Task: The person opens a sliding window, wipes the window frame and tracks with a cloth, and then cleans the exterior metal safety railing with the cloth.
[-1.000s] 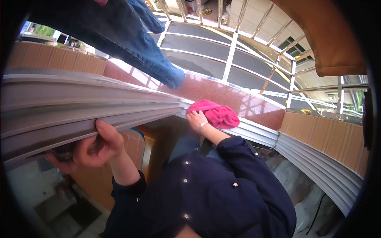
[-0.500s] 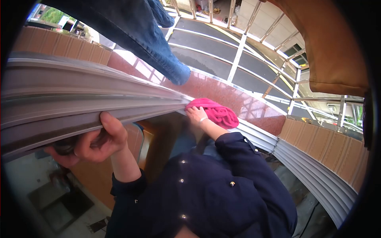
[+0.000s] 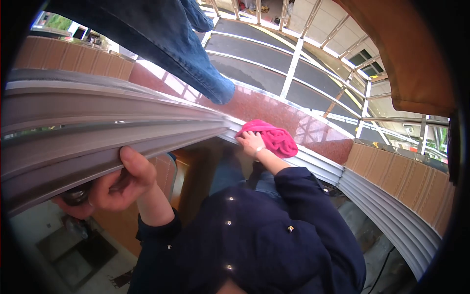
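Note:
My right hand (image 3: 252, 142), with a light band at the wrist, presses a bunched pink cloth (image 3: 275, 139) onto the white window track (image 3: 316, 166), just right of the sash ends. My left hand (image 3: 128, 180) is closed on the lower edge of a grey sliding window sash (image 3: 112, 147), thumb on the frame's face. Its other fingers are partly hidden, and a dark round shape beside them cannot be made out. A second sash (image 3: 107, 105) stands just beyond the first.
A reddish stone sill (image 3: 318, 132) runs outside the track, with a metal railing (image 3: 293, 68) past it. Blue jeans (image 3: 196, 73) hang over the sill at upper left, and a brown garment (image 3: 416, 59) hangs at upper right. Tan tiled wall (image 3: 391, 176) borders the right side.
My right hand and the pink cloth have slid a little to the right along the track. My left hand and the near sash have shifted slightly, and the gap between the sashes looks wider.

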Motion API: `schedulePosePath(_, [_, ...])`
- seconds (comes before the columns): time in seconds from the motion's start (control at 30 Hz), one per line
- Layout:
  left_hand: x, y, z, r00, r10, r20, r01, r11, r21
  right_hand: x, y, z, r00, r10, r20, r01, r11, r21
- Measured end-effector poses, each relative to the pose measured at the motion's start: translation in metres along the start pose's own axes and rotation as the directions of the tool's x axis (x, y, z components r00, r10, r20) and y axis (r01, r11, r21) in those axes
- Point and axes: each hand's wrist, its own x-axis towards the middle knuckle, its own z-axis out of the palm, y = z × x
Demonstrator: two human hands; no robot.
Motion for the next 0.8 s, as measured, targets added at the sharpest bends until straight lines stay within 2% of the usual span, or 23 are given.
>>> schedulePosePath(0.03, [0.0,0.0,0.0,1.0,0.003,0.002,-0.003,1.0,-0.004,-0.006,0.007,0.0,0.999,-0.009,0.031,0.008,1.0,0.025])
schedulePosePath(0.17, [-0.002,-0.001,0.0,1.0,-0.002,-0.005,0.002,1.0,-0.002,-0.022,0.014,0.006,0.999,-0.013,-0.031,0.013,1.0,-0.006])
schedulePosePath(0.3, [-0.002,-0.001,0.0,1.0,-0.01,-0.007,0.01,1.0,-0.009,0.005,-0.002,0.009,0.995,-0.002,-0.098,0.004,1.0,0.017])
schedulePosePath(0.4, [-0.001,0.001,0.002,1.0,-0.005,-0.021,0.005,1.0,-0.019,0.02,-0.006,0.015,0.996,0.013,-0.083,-0.012,1.0,0.017])
schedulePosePath(0.53, [-0.001,0.002,0.003,0.999,-0.023,-0.028,0.022,0.999,-0.029,-0.001,0.025,0.013,0.999,0.001,-0.038,0.004,0.991,0.132])
schedulePosePath(0.57, [-0.001,0.002,0.003,0.999,-0.013,-0.032,0.013,1.0,-0.022,-0.008,0.03,0.016,0.99,-0.022,-0.139,0.044,0.986,0.161])
schedulePosePath(0.67, [-0.001,0.001,0.003,1.0,0.004,-0.029,-0.005,1.0,-0.016,0.009,0.03,0.026,0.902,0.227,-0.366,0.031,0.814,0.58])
schedulePosePath(0.7, [-0.002,0.002,0.003,1.0,0.001,-0.026,-0.001,1.0,-0.013,0.023,0.022,0.017,0.825,0.282,-0.49,0.115,0.764,0.635])
schedulePosePath(0.8, [-0.003,0.001,0.0,1.0,0.003,-0.013,-0.003,1.0,0.001,0.058,0.01,0.009,0.866,0.098,-0.49,0.178,0.856,0.485])
